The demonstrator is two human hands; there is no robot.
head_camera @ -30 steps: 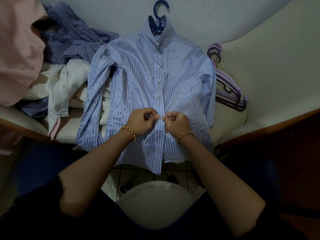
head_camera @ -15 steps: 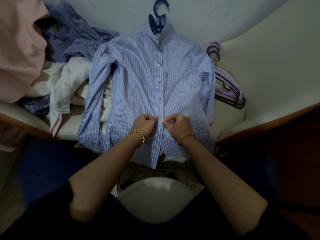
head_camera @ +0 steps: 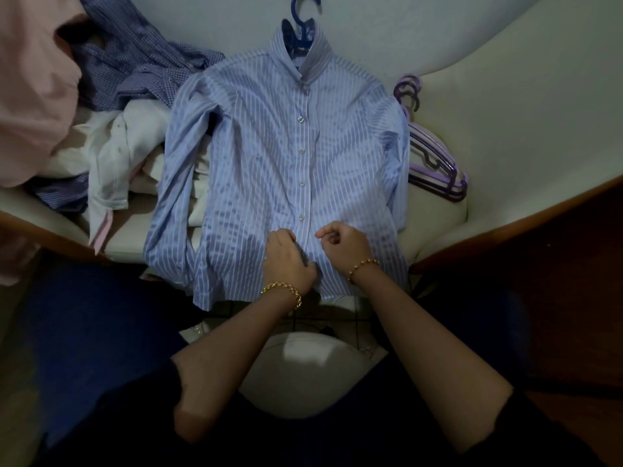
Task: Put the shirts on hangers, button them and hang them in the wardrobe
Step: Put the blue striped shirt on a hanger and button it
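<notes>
A light-blue striped shirt (head_camera: 256, 156) lies flat on the pale seat, front up, on a dark blue hanger (head_camera: 301, 15) whose hook sticks out past the collar. Several white buttons down the placket are done up. My left hand (head_camera: 286, 261) pinches the left front edge low on the shirt, fingers curled into the cloth. My right hand (head_camera: 344, 246) is curled next to it at the placket, thumb and fingertips pinched on the right front edge. Both wrists wear gold bracelets.
A heap of other shirts lies at the left: a blue checked one (head_camera: 135, 62), a white one (head_camera: 114, 153) and a pink one (head_camera: 30, 89). Purple hangers (head_camera: 435, 156) are stacked at the right of the seat. A wooden edge (head_camera: 505, 227) borders the seat.
Both hands have moved down the placket to a lower spot on the shirt. The shirt's lower hem has drawn up slightly toward me.
</notes>
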